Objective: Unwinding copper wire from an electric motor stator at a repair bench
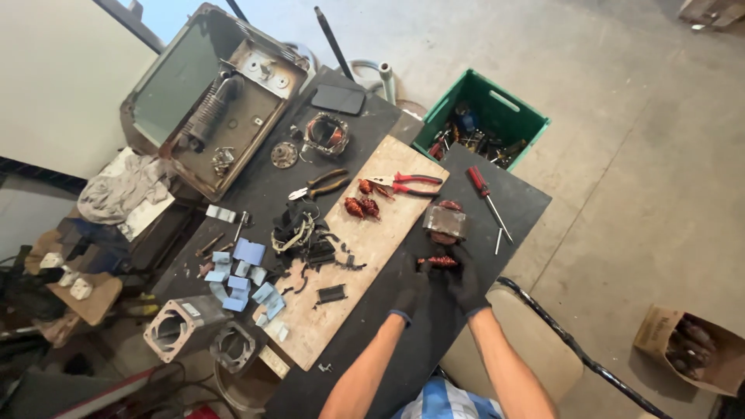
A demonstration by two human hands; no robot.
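Housings (198,334) sit at the table's (372,365) left corner, with blue paper scraps (244,271) beside them on the board's (372,240) left edge. Mid-board we see pliers (322,184) and red cutters (411,182). Our gloved left hand (415,299) and right hand (466,283) are together, pinching a copper coil (440,262) near the table's front edge, just below the stator (445,223). A screwdriver (487,198) lies to the right.

I see few packages from here. A green plastic crate (481,116) stands on the floor just past the bench's (520,198) far edge, open on top and full of tools. A torn brown cardboard box (687,349) lies on the floor well off the bench's right side, its open mouth facing the bench. Another carton (710,11) shows partly at the top right. I see no labels, signs or screens clearly.
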